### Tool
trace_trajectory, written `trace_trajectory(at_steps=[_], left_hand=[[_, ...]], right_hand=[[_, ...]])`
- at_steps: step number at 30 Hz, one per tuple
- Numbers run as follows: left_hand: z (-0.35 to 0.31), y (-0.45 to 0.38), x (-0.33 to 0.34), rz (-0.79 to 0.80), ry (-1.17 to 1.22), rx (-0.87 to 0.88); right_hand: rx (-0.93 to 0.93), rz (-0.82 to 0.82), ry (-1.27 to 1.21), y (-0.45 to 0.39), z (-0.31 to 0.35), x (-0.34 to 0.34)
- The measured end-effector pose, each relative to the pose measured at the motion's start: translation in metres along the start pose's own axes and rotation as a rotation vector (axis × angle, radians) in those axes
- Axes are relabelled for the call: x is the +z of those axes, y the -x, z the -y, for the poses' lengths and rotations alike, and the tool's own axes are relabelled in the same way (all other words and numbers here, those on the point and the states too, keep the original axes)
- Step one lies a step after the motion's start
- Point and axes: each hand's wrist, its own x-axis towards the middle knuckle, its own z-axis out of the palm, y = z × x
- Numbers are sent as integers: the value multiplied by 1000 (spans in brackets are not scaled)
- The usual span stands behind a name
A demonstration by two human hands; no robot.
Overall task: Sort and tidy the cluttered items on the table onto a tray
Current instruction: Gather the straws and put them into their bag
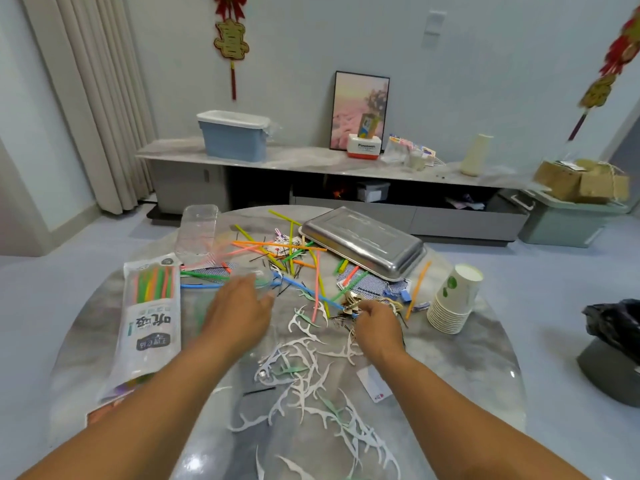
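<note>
Left hand (239, 308) being held flat, fingers relaxed, over small clear cup (258, 275) mid-counter (485, 358). Right hand (375, 323) grip pinching gold clips (353, 303). Steel tray (363, 242) lying upside down behind straws (277, 245). Floss picks (311, 375) lying scattered near front edge.

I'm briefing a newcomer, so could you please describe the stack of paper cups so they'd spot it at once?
Start at the round marble table and find the upside-down steel tray at its far side. Nearer, at the table's right edge, leans a stack of paper cups: white, leaf-printed, the only cups there.
</note>
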Motion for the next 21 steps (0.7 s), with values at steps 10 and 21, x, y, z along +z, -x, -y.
trace_trajectory(at_steps=[10,21], left_hand=[[-68,-92,64,334,341,77],[-113,-201,134,424,976,-399]], right_hand=[[121,-173,-211,-108,11,-16],[566,-178,-511,-256,9,-36]])
